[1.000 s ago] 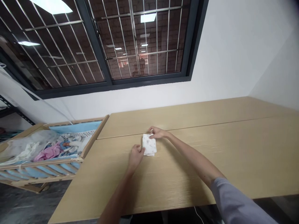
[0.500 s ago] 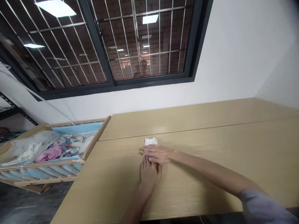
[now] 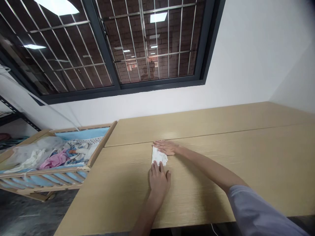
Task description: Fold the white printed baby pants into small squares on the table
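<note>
A small white printed cloth [image 3: 158,156], folded into a narrow strip, lies flat on the light wood table [image 3: 209,119]. My right hand [image 3: 166,147] rests palm down with its fingertips spread, touching the cloth's upper end. My left hand [image 3: 159,180] lies flat below the cloth, with its fingertips on or against the lower end. Neither hand grips the cloth. The cloth's middle shows between them, and its lower edge is partly hidden by my left fingers.
A wooden crib [image 3: 49,164] with blue padding and a heap of soft clothes, including a pink garment, stands beyond the table's left edge. A seam [image 3: 197,132] crosses the tabletop just above the cloth. A barred window [image 3: 152,42] is set in the white wall.
The cloth has gone from a wider folded square to a narrower strip. My hands pressed across it, then parted, with my right hand moving back to its upper end and my left below it.
</note>
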`<state>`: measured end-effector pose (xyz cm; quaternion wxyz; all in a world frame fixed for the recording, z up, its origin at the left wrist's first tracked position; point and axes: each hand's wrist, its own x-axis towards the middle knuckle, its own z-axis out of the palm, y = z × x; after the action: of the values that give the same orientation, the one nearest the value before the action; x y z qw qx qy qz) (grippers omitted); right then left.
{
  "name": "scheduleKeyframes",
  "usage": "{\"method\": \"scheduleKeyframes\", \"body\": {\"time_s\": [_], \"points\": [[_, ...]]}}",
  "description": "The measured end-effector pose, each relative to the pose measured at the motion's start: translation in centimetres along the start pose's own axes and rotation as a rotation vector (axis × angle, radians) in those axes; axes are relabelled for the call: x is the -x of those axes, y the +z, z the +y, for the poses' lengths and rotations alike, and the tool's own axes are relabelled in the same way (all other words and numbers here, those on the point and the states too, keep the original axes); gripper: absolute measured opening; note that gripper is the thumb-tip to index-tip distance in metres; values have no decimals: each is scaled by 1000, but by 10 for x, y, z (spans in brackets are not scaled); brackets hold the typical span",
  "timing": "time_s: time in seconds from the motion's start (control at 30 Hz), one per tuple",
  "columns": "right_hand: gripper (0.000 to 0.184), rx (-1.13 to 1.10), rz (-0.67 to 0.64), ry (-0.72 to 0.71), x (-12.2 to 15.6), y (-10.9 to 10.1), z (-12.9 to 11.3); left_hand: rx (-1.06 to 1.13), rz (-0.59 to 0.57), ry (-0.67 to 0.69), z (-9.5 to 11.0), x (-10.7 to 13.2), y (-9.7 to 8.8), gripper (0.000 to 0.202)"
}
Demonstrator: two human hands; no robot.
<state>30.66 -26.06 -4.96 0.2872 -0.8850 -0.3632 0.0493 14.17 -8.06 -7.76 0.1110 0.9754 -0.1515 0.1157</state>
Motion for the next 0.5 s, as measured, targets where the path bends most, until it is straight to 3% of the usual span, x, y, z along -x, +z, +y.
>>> {"method": "scheduleKeyframes", "body": {"time_s": [0.07, 0.23, 0.3, 0.37, 0.5], "points": [[54, -9, 38, 48, 0, -1, 4, -3, -36, -23, -2, -8, -13, 53], [59, -161, 432, 325, 11, -12, 15, -31, -55, -233, -20, -41, -44, 49], [52, -235, 431, 340, 15, -12, 15, -51, -72, -287, -27, -53, -46, 53], [40, -283, 352, 320, 18, -7, 11, -54, -115, -310, -32, -65, -43, 55], [27, -307, 319, 328, 22, 4, -7, -6, -227, -288, -29, -88, -40, 43]]}}
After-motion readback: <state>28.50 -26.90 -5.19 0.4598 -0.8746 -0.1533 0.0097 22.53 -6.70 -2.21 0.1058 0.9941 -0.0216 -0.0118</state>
